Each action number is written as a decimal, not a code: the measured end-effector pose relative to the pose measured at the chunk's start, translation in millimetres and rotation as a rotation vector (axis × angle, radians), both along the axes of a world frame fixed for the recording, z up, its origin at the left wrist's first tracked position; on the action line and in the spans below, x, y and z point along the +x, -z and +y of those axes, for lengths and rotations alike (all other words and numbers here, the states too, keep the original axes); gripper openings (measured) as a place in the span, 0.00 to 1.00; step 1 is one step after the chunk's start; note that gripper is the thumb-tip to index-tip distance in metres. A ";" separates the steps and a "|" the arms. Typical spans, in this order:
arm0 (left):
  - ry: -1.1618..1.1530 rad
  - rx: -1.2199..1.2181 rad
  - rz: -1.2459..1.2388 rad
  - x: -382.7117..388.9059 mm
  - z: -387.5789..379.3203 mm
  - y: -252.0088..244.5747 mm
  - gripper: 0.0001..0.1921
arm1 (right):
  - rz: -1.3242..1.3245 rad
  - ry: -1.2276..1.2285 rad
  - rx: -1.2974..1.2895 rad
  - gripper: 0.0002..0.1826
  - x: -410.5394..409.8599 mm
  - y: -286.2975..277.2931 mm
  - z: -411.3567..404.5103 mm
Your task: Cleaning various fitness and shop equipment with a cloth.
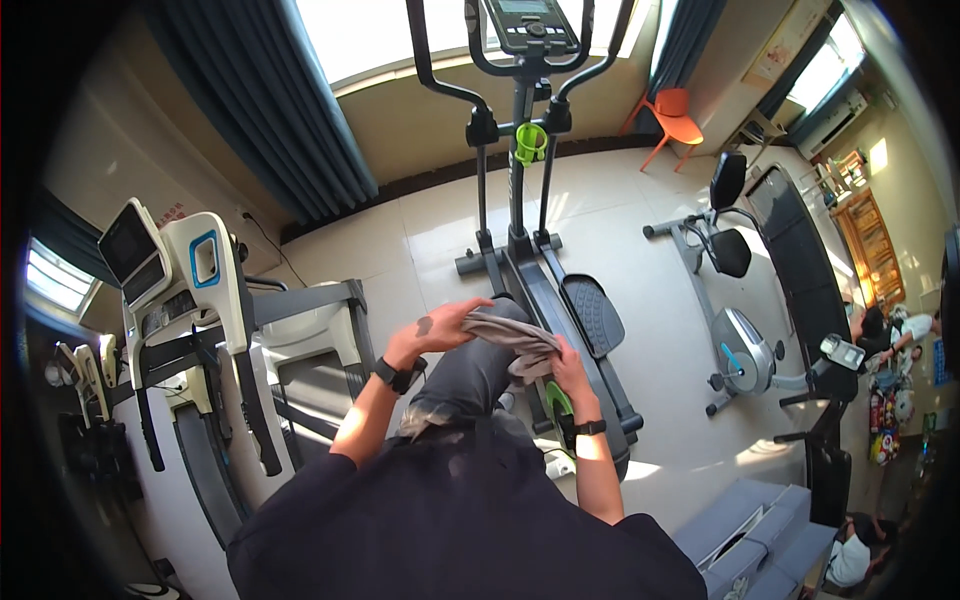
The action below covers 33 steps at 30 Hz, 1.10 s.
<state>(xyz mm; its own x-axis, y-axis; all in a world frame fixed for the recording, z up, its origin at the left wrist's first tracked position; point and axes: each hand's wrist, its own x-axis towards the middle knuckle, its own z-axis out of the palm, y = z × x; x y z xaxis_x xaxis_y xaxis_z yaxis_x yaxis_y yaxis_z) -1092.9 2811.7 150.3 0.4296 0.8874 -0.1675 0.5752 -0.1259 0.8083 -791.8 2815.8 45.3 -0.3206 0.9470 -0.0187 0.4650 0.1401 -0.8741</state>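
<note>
A greyish-beige cloth (517, 336) is stretched and bunched between my two hands, above my raised knee. My left hand (444, 327) grips its left end, and a dark watch sits on that wrist. At the cloth's right end, my right hand (571, 369) is closed around the fabric; a dark band circles this wrist. Directly before me stands an elliptical trainer (517, 172) with a ribbed foot pedal (594, 313). A green cup holder (531, 144) is fixed to its upright, below the console (531, 24).
A treadmill (217, 300) stands on my left. To the right are a recumbent exercise bike (739, 349) and an orange chair (675, 120). Grey padded benches (750, 529) lie close behind on the right. Other people (855, 551) are at the far right edge.
</note>
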 end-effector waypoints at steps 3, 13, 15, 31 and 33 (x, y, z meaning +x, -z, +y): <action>-0.090 0.358 -0.139 29.4 37.4 -21.5 0.25 | 0.134 0.047 0.018 0.09 16.7 -23.3 41.3; -0.263 0.388 -0.079 50.7 181.0 -17.4 0.27 | 0.262 0.236 0.183 0.17 25.2 -68.6 240.2; -0.293 0.427 -0.062 40.9 224.4 -28.1 0.29 | 0.207 0.212 0.301 0.18 15.6 -82.0 295.0; -0.872 1.268 0.283 -99.1 603.4 -214.5 0.15 | -0.040 0.246 0.864 0.17 -165.0 -335.3 729.6; -0.817 1.322 0.211 -96.4 604.4 -215.4 0.13 | 0.001 0.411 0.964 0.19 -159.9 -311.7 749.7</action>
<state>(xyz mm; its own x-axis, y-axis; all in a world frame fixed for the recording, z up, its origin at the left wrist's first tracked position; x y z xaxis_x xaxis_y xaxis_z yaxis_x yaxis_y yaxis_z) -1189.3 3416.2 365.8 -0.1523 0.4197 0.8948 0.9232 -0.2627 0.2804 -951.7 3565.5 357.0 0.0301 0.5967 0.8019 0.6341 0.6088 -0.4768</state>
